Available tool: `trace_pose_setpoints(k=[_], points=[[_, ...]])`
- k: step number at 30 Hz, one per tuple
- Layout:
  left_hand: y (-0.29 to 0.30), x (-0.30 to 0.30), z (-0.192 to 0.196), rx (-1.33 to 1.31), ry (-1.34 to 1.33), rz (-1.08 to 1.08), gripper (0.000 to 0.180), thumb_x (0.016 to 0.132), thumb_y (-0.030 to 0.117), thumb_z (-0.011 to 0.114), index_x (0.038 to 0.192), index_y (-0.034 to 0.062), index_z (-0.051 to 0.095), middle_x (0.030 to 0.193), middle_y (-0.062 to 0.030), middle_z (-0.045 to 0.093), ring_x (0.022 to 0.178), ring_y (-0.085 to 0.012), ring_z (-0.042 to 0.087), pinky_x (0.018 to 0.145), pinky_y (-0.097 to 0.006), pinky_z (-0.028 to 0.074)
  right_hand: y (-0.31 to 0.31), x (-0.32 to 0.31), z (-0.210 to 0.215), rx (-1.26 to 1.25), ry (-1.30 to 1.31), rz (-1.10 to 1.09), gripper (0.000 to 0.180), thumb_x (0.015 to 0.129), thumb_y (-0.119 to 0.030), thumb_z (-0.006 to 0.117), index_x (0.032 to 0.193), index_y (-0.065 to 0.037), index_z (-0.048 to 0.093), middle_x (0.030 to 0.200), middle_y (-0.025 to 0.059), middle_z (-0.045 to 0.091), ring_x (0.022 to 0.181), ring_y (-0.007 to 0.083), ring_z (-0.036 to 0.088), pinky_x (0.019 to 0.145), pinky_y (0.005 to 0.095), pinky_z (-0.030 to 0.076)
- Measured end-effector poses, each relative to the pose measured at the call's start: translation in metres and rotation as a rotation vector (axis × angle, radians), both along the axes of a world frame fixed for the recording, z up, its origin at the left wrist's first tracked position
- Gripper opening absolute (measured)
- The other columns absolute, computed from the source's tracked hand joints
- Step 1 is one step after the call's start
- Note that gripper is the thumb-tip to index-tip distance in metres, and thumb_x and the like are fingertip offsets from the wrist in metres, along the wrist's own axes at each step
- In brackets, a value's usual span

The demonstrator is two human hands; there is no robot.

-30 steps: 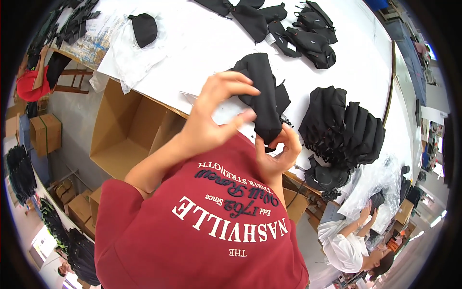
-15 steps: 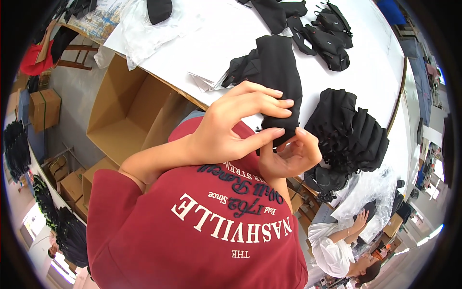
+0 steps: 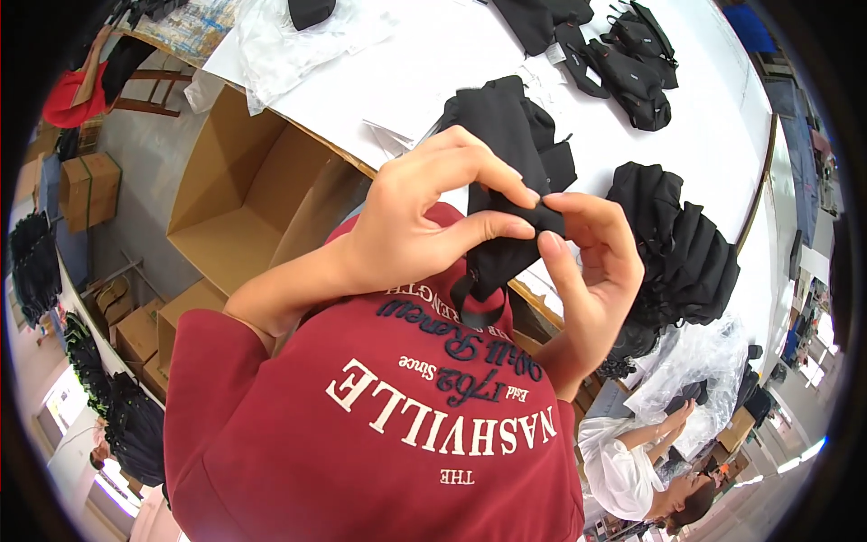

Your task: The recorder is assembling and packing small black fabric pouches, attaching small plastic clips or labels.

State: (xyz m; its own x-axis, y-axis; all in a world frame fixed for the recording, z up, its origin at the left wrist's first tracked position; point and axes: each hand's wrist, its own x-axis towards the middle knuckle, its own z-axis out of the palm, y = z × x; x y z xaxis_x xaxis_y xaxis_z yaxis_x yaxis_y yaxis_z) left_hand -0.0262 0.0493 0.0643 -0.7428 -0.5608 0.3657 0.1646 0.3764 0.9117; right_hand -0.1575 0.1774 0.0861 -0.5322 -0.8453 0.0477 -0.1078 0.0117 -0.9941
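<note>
I hold a black fabric pouch (image 3: 506,135) up in front of my chest, above the edge of a white table (image 3: 433,63). My left hand (image 3: 424,217) grips its lower part, thumb and fingers pinched on a fold. My right hand (image 3: 596,262) pinches the same fold from the right, its fingertips touching those of the left. A black strap loop (image 3: 479,303) hangs down from the pouch over my red shirt.
A stack of black pouches (image 3: 677,244) lies on the table to the right, with more black bags (image 3: 623,54) at the far side. An open cardboard box (image 3: 244,199) stands on the floor at the left. Another person in white (image 3: 632,465) sits at lower right beside clear plastic bags (image 3: 695,361).
Both hands have brought the pouch closer to me and lower. The fingertips of the two hands have come together on a fold at its bottom.
</note>
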Motion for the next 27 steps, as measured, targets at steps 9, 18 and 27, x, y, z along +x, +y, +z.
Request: trace_pose_setpoints(k=[9,18,27], points=[[-0.005,0.002,0.004,-0.083,-0.04,-0.028,0.021,0.067,-0.002,0.076,0.085,0.0021,0.065,0.087,-0.0074,0.065,0.09,-0.0221,0.063,0.075,-0.031,0.051,-0.007,-0.001,0.013,0.045,0.462,0.03,0.015,0.073,0.005,0.07,0.086,0.0,0.064,0.076,0.006,0.064,0.061,0.0134,0.061,0.056,0.0227,0.046],[-0.008,0.002,0.028,-0.384,-0.165,-0.004,0.018,0.062,0.0,0.073,0.078,0.0045,0.064,0.081,-0.0039,0.061,0.079,-0.0208,0.057,0.068,-0.028,0.047,-0.006,-0.001,0.019,0.09,0.731,0.105,0.013,0.075,0.002,0.069,0.085,-0.003,0.064,0.067,0.0056,0.055,0.054,0.0168,0.057,0.049,0.0259,0.044],[-0.013,0.008,0.022,0.183,-0.199,-0.278,0.009,0.066,-0.003,0.066,0.073,0.0018,0.064,0.074,-0.0038,0.062,0.075,-0.0148,0.057,0.069,-0.027,0.045,-0.004,-0.003,0.03,0.097,0.491,0.189,0.008,0.076,0.004,0.068,0.08,0.0,0.062,0.067,0.0058,0.057,0.053,0.0126,0.057,0.049,0.0242,0.044]])
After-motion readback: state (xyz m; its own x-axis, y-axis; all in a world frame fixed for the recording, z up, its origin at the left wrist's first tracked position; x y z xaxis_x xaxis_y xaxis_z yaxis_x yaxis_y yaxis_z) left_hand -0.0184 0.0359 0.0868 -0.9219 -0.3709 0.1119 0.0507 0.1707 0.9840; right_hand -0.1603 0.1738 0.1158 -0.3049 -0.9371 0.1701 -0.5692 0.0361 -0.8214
